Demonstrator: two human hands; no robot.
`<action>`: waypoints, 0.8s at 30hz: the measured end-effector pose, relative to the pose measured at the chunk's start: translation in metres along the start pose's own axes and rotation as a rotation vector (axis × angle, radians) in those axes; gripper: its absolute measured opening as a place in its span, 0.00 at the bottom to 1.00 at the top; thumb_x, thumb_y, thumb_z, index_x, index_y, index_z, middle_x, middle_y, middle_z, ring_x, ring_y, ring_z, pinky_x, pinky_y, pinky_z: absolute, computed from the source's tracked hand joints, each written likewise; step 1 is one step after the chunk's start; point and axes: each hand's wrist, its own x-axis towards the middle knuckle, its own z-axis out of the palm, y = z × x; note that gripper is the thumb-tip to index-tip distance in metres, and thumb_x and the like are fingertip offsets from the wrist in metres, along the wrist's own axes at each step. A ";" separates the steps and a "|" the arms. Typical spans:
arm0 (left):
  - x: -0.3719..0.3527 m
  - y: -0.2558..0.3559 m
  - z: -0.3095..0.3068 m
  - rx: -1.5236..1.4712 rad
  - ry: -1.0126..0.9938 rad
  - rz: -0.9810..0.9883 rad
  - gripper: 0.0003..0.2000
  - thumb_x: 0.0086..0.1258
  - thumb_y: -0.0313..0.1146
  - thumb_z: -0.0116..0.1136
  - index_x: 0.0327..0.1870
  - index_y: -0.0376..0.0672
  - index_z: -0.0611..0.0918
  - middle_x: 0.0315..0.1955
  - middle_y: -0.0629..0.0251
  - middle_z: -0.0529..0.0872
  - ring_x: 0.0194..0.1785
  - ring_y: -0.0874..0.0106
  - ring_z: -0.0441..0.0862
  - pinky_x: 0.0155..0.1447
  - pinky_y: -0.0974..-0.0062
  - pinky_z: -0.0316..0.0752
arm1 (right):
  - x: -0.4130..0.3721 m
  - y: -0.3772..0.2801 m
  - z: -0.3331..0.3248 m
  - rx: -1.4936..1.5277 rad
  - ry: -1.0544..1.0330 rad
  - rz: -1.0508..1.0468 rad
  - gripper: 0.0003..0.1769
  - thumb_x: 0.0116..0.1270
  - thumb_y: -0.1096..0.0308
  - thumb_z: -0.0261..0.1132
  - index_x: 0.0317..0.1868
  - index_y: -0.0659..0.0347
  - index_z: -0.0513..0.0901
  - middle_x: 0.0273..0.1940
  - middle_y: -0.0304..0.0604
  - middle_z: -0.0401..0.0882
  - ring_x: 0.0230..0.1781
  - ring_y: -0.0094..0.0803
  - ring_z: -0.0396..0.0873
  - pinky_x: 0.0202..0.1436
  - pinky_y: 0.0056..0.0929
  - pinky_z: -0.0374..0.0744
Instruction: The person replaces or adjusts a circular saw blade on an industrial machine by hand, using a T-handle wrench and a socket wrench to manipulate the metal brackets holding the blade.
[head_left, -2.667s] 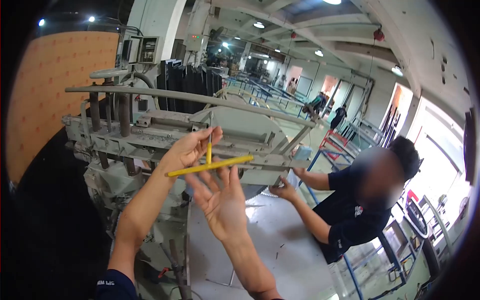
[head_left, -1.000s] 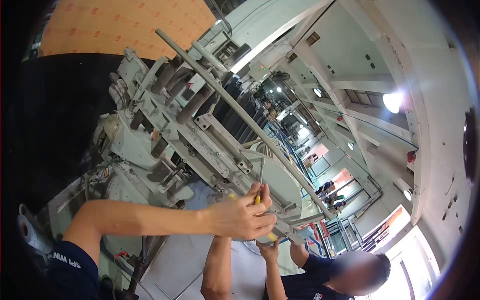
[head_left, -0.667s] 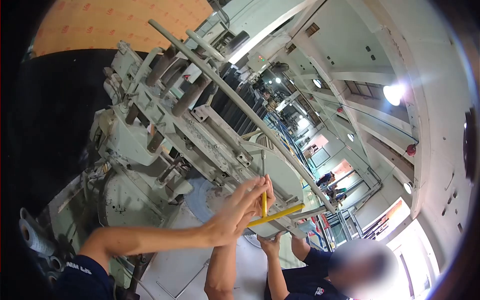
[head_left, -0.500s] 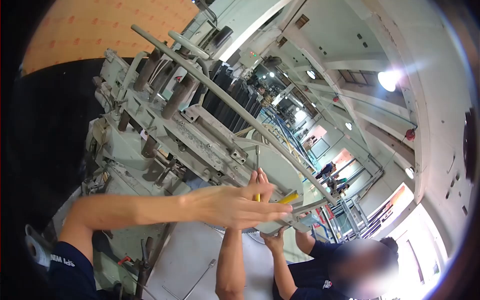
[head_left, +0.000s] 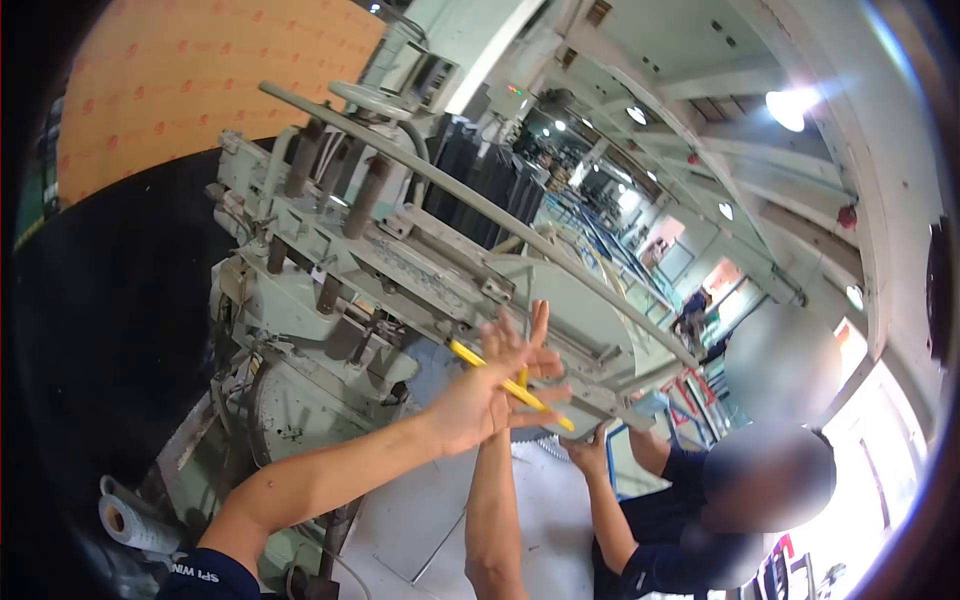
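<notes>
My left hand [head_left: 472, 405] reaches in from the lower left with spread fingers, a slim yellow stick [head_left: 548, 410] lying slantwise across it, gripped between the fingers. Partly hidden behind it, my right hand [head_left: 540, 325] rises from below with fingers stretched upward. Against the right palm shows a short upright yellow handle [head_left: 523, 378]; the rest of that tool is covered. Both hands overlap the grey machine [head_left: 440, 275] in this view. Just right of them, a co-worker's hand [head_left: 590, 452] is at the lower edge of a grey machine part [head_left: 585, 408].
A long grey bar [head_left: 460, 190] runs diagonally over the machine. Below my hands are a pale flat surface [head_left: 400, 530] with a thin metal rod [head_left: 440, 547] and a toothed edge [head_left: 550, 447]. Two people [head_left: 660, 520] stand at the right. A wrapped roll [head_left: 125, 520] lies lower left.
My left hand has turned and spread its fingers, swinging the yellow stick into full view. The metal shaft seen above my right hand is now hidden. The view has shifted; a second person appears.
</notes>
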 end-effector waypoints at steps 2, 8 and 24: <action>0.004 -0.005 0.000 -0.025 0.011 0.043 0.21 0.81 0.47 0.43 0.60 0.37 0.75 0.55 0.61 0.79 0.62 0.60 0.78 0.61 0.59 0.80 | -0.016 -0.010 0.024 0.060 -0.020 -0.036 0.26 0.68 0.74 0.64 0.66 0.65 0.69 0.64 0.45 0.71 0.62 0.31 0.73 0.61 0.29 0.74; 0.000 0.005 0.007 0.465 0.275 0.125 0.20 0.74 0.39 0.58 0.64 0.48 0.75 0.57 0.67 0.82 0.47 0.73 0.86 0.41 0.78 0.85 | -0.177 -0.045 -0.065 0.017 0.236 0.151 0.13 0.66 0.75 0.67 0.50 0.67 0.81 0.44 0.43 0.85 0.45 0.28 0.83 0.49 0.25 0.80; -0.134 -0.118 0.009 1.331 0.187 -0.395 0.26 0.61 0.33 0.68 0.61 0.39 0.77 0.53 0.64 0.82 0.53 0.66 0.83 0.55 0.68 0.80 | -0.466 -0.072 -0.306 -0.786 0.051 0.736 0.13 0.70 0.63 0.62 0.48 0.63 0.83 0.47 0.55 0.82 0.46 0.58 0.80 0.48 0.48 0.79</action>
